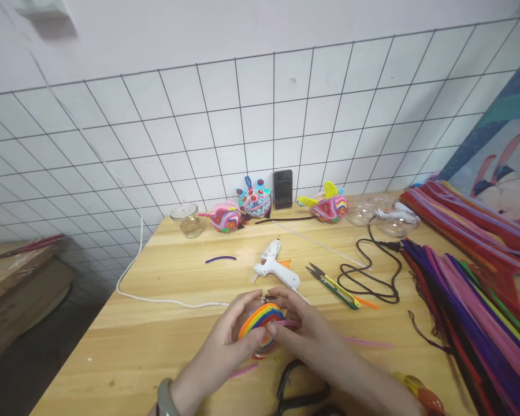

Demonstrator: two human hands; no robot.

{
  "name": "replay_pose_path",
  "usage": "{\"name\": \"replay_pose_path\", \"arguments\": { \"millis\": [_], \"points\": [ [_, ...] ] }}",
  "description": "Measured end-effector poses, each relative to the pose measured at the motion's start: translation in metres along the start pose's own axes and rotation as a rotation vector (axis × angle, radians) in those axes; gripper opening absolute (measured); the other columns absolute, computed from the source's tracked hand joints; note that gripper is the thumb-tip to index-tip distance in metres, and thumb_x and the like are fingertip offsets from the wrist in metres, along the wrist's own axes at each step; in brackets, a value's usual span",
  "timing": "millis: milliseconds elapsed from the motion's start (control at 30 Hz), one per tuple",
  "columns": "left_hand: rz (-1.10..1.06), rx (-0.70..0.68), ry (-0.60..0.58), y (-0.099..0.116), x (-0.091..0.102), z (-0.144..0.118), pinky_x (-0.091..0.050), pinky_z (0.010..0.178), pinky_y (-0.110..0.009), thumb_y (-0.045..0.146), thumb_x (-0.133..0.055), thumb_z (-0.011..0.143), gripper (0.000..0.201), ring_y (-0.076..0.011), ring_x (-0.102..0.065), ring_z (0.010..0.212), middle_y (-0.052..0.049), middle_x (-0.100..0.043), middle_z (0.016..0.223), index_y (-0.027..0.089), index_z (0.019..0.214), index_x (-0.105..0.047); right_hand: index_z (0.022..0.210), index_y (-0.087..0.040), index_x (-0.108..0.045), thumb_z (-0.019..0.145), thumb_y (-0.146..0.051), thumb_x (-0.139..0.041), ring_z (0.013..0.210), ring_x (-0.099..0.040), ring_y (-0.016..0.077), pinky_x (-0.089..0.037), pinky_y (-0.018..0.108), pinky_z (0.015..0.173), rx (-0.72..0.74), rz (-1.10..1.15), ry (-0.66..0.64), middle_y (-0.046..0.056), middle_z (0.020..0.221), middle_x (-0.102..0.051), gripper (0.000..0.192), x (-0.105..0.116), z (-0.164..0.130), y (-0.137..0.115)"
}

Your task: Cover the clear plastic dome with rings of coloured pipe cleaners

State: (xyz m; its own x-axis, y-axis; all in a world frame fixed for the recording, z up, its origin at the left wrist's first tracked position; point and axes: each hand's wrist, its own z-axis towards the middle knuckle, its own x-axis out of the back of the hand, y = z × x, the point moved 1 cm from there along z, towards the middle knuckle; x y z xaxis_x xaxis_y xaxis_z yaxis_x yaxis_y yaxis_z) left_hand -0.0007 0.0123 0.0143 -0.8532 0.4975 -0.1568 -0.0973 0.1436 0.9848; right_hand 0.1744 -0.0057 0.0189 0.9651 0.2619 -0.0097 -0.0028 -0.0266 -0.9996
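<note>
A round ball covered in rainbow strips of pipe cleaner [260,322] is held between my two hands above the near part of the table. My left hand [236,332] wraps its left side, thumb on the front. On the other side, my right hand [301,326] grips the ball, its thumb pressing near a pink pipe cleaner [289,323] against the surface. The ball's back and underside are hidden by my fingers. Just beyond the hands lies a white glue gun [277,268]. Black-handled scissors [301,398] rest partly under my right forearm.
Thread snips [335,287] and a coiled black cord [372,277] lie to the right, beside bundles of pipe cleaners [472,312]. Along the wall stand finished fuzzy figures [255,201], a phone [283,189], a glass jar [186,219] and clear plastic balls [394,225]. A white cable [169,300] crosses the left.
</note>
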Motion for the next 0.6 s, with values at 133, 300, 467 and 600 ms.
{"name": "replay_pose_path", "arguments": {
  "millis": [133,300,467,600],
  "points": [
    [0.013,-0.008,0.011,0.001,0.001,0.000,-0.040,0.104,-0.043,0.039,-0.069,0.079,0.047,-0.0299,-0.052,0.123,-0.008,-0.059,0.133,0.028,0.123,-0.057,0.118,-0.023,-0.053,0.087,-0.021,-0.061,0.104,-0.066,0.0209,-0.054,0.037,0.088,0.017,0.001,0.008,0.006,0.113,-0.066,0.032,-0.001,0.000,0.004],
    [-0.043,0.026,0.114,-0.003,0.006,0.002,-0.040,0.102,-0.037,0.037,-0.070,0.079,0.042,-0.0277,-0.051,0.123,-0.007,-0.061,0.129,0.026,0.119,-0.060,0.125,-0.024,-0.048,0.091,-0.035,-0.057,0.110,-0.064,0.0218,-0.054,0.039,0.091,0.033,-0.022,0.072,0.010,0.129,-0.060,0.037,0.003,0.001,0.010],
    [-0.245,0.061,0.223,0.000,0.004,0.006,-0.046,0.088,-0.035,0.038,-0.068,0.080,0.035,-0.0252,-0.058,0.106,-0.008,-0.067,0.112,0.021,0.110,-0.061,0.132,-0.026,-0.047,0.092,-0.028,-0.057,0.121,-0.052,0.0295,-0.047,0.052,0.095,0.472,-0.737,0.257,0.014,0.136,-0.052,0.042,0.004,-0.008,0.001],
    [-0.330,0.086,0.225,0.004,-0.002,0.006,-0.046,0.083,-0.036,0.035,-0.068,0.080,0.032,-0.0240,-0.061,0.095,-0.009,-0.068,0.103,0.018,0.105,-0.059,0.118,-0.022,-0.061,0.091,-0.013,-0.054,0.103,-0.054,0.0259,-0.046,0.045,0.086,0.859,-1.047,0.212,0.011,0.111,-0.063,0.030,-0.008,-0.018,-0.013]
  ]
}}
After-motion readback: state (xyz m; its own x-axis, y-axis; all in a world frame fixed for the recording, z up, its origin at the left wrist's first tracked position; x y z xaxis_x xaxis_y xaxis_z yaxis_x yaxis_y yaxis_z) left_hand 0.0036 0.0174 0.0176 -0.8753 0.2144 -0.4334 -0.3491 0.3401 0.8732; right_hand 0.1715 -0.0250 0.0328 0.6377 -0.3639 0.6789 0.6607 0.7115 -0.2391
